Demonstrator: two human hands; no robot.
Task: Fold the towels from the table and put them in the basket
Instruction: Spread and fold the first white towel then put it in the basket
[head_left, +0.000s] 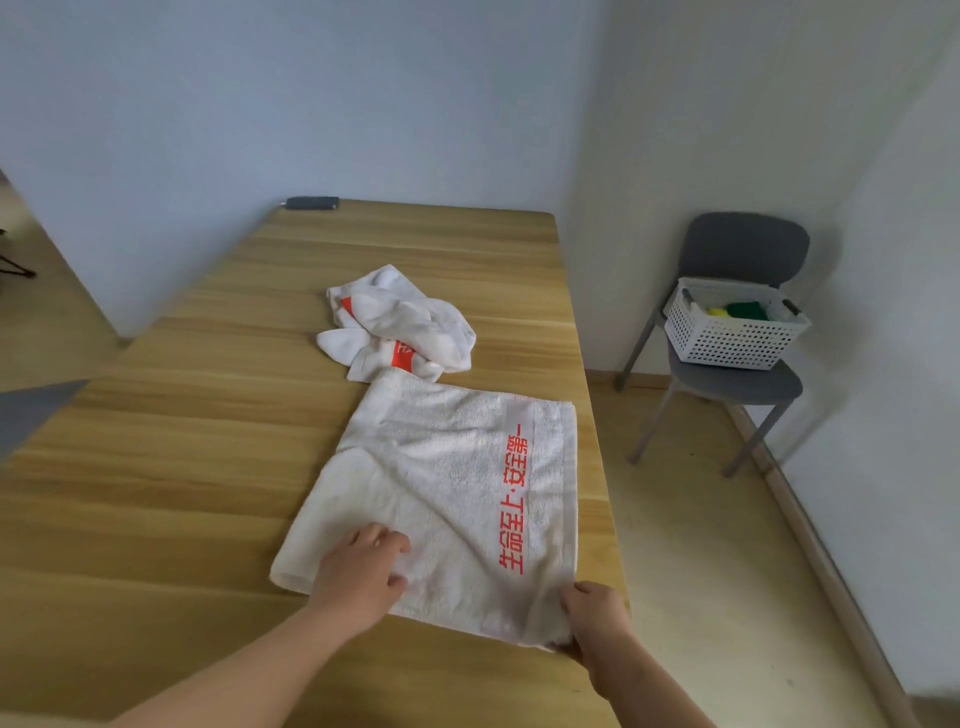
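Folded towel (447, 467) flat on table (182, 467), near right edge. Right hand (597, 618) pinches its near right corner. Left hand (358, 571) on its near left part, fingers bent; gripping or pressing, can't tell. Crumpled towel (400, 322) just beyond. Basket (727, 343) on chair (748, 249), far right.

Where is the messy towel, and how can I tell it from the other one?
Find the wooden table against the blue wall. Beyond the flat towel at its near edge, toward the wall, lies the crumpled towel. It is bunched in a heap with only scraps of red showing, while its flat neighbour shows a whole line of red characters.
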